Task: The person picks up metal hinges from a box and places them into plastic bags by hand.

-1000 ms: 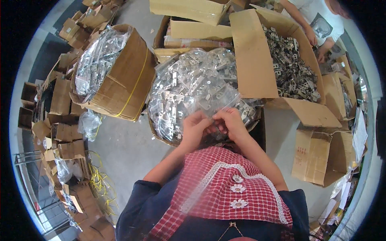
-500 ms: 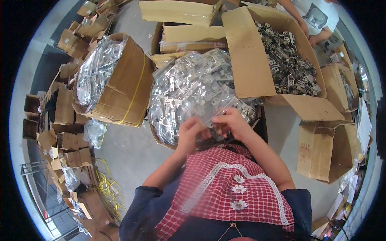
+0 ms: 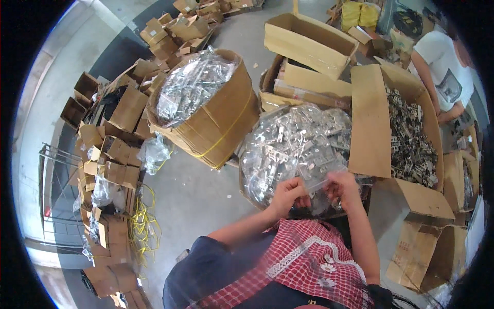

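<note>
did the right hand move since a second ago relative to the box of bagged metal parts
No. The right hand still sits at the near edge of the box of bagged parts, beside the left hand; only the camera shifted.

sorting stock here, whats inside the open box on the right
The box holds a loose heap of dark metal parts. Its left flap covers that side of the heap, and anything underneath is hidden.
</note>
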`<control>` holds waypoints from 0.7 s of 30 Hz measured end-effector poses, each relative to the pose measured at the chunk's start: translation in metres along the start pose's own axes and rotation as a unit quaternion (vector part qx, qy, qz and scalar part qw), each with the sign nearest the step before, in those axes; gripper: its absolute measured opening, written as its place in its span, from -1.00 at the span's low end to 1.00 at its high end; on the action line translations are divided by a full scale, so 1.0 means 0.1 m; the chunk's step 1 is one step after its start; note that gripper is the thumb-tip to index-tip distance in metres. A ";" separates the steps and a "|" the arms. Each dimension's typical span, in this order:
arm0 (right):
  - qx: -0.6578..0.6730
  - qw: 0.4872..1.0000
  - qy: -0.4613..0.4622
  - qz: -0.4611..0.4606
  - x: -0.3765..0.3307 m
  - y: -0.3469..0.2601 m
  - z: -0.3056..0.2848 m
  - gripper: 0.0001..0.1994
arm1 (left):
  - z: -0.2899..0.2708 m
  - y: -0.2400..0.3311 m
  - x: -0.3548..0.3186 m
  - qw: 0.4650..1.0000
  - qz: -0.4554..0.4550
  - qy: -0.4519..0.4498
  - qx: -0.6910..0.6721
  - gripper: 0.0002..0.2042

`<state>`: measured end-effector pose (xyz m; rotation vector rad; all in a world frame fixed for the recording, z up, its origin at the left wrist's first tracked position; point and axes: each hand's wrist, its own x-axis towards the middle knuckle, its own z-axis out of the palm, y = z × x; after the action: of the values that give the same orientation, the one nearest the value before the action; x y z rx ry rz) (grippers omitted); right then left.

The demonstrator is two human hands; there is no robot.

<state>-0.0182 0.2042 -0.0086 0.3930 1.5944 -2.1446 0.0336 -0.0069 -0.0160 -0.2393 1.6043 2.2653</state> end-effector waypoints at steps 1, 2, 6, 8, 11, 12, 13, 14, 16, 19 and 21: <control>-0.019 0.999 -0.021 0.030 -0.04 0.02 0.08 -0.80 | 0.00 0.01 -0.02 1.000 -0.002 0.001 -0.010 -0.86; -0.041 0.997 -0.039 0.059 -0.09 0.02 0.14 -0.80 | -0.01 -0.01 -0.02 1.000 0.004 0.000 -0.011 -0.86; -0.004 0.999 -0.028 0.042 -0.02 0.06 0.08 -0.85 | 0.01 0.07 -0.06 0.999 0.012 -0.008 0.031 -0.86; -0.004 0.999 -0.010 0.046 0.00 0.03 0.03 -0.86 | 0.04 0.15 -0.08 1.000 -0.021 0.011 0.000 -0.87; 0.058 0.997 0.042 0.038 0.02 -0.03 -0.13 -0.84 | 0.06 0.33 -0.08 0.999 -0.035 0.018 -0.032 -0.85; 0.057 0.997 0.041 0.037 0.03 -0.04 -0.19 -0.84 | 0.06 0.38 -0.06 0.997 -0.043 0.033 -0.058 -0.84; 0.074 0.996 0.042 0.026 0.05 -0.06 -0.24 -0.83 | 0.01 0.39 0.01 0.998 -0.011 0.020 -0.064 -0.81; 0.092 0.994 0.049 0.012 0.05 -0.08 -0.29 -0.83 | 0.02 0.47 0.10 0.998 -0.011 0.014 -0.064 -0.81; 0.094 0.994 0.060 -0.004 0.00 -0.12 -0.22 -0.82 | 0.00 0.72 0.31 0.983 -0.044 0.028 -0.178 -0.88; 0.203 0.974 0.087 -0.049 -0.09 -0.11 -0.22 -0.83 | -0.38 1.17 0.80 0.898 0.360 0.011 0.252 -0.80; 0.126 0.983 0.101 -0.092 -0.31 -0.13 -0.40 -0.85 | -0.66 1.72 1.21 0.931 0.347 -0.047 0.105 -0.77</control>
<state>0.0007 0.2514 0.0052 0.5789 1.5176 -2.5293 -0.1480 -0.0971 0.0718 0.5763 2.0910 2.4816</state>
